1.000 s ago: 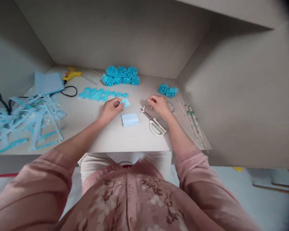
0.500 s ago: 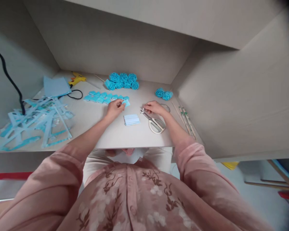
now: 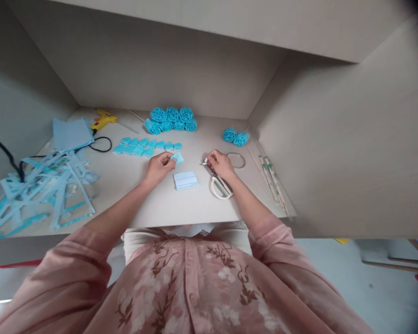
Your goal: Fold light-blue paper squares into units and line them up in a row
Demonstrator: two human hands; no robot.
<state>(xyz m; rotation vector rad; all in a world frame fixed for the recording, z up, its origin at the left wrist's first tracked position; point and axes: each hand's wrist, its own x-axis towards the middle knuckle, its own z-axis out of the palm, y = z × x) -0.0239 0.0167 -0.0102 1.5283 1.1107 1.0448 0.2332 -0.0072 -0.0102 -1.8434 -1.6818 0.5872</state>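
Observation:
Between the fingertips of my left hand (image 3: 159, 168) is a small light-blue paper square (image 3: 178, 157). My right hand (image 3: 221, 164) is closed, its thumb and finger pinching a tiny white scrap (image 3: 205, 161) whose kind is too small to tell. White-handled scissors (image 3: 218, 190) lie under that hand and wrist, partly hidden. A small stack of pale-blue folded paper (image 3: 186, 180) rests on the table between and nearer than my hands. Beyond my left hand run rows of folded blue paper pieces (image 3: 139, 147).
Blue paper roses (image 3: 172, 119) are grouped at the back, with two more roses (image 3: 235, 136) to the right. A yellow glue gun (image 3: 103, 119), blue sheets (image 3: 72, 134) and paper offcuts (image 3: 55, 190) occupy the left. A ring (image 3: 236, 160) and thin sticks (image 3: 273, 181) lie right.
The head view has shifted slightly. My right hand now covers more of the scissors, and the ring beside it shows more fully. The left hand still pinches the blue paper square.

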